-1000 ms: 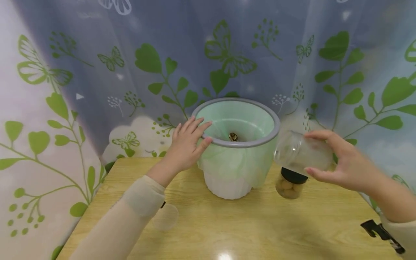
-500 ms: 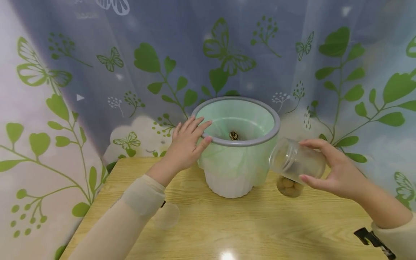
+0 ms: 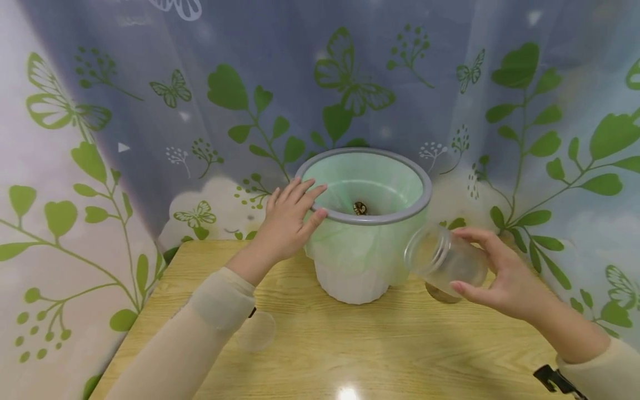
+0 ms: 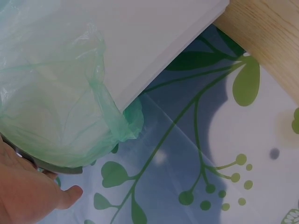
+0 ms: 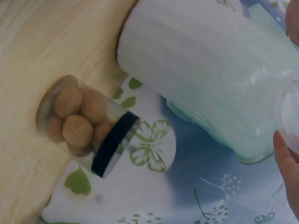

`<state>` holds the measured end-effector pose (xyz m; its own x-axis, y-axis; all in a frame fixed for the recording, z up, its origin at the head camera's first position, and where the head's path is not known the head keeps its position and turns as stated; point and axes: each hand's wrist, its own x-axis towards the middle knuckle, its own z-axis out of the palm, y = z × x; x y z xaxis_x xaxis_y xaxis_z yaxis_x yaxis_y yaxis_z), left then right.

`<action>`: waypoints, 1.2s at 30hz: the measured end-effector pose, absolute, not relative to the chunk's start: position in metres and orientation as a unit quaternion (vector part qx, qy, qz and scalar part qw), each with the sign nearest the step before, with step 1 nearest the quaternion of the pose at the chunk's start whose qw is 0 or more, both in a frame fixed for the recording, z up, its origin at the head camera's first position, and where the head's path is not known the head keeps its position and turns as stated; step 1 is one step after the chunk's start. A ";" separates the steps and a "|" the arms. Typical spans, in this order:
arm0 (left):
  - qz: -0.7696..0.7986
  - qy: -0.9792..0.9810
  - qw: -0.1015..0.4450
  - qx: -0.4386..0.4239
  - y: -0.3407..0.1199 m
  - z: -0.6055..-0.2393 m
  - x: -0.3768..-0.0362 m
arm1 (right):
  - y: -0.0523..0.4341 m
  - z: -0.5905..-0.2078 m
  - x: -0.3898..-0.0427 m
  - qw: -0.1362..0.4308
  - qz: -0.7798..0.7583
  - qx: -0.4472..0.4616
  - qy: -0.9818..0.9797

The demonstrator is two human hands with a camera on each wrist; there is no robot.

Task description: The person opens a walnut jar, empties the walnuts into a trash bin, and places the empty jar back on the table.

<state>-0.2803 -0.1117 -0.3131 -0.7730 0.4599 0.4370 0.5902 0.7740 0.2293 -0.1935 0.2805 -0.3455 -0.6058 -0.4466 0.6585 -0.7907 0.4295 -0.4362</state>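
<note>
My right hand (image 3: pixel 505 278) grips the empty jar (image 3: pixel 445 258) round its body; it looks light, slick, breakable. Left hand (image 3: pixel 287 219) rests flat on the bin (image 3: pixel 425 186) rim.

no readable text, no labels, brands, numbers or signs on anything in view

We see our right hand (image 3: pixel 505 278) gripping an empty clear jar (image 3: pixel 445 260), tilted with its open threaded mouth turned left toward the bin (image 3: pixel 367 222), just beside the bin's right wall and off the table. The bin is white, grey-rimmed and lined with a pale green bag, with one small dark object at the bottom. Our left hand (image 3: pixel 290 219) rests flat on its left rim.
</note>
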 end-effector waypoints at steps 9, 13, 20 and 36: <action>-0.181 -0.923 0.183 -0.285 -0.111 -0.313 -0.281 | 0.272 -0.361 -0.194 0.204 0.408 0.389 -0.800; -0.182 -0.924 0.181 -0.284 -0.111 -0.314 -0.280 | 0.270 -0.369 -0.194 0.183 0.427 0.378 -0.801; -0.181 -0.925 0.180 -0.281 -0.110 -0.315 -0.279 | 0.263 -0.381 -0.194 0.190 0.428 0.383 -0.796; -0.181 -0.926 0.180 -0.279 -0.111 -0.314 -0.280 | 0.250 -0.400 -0.193 0.124 0.433 0.355 -0.819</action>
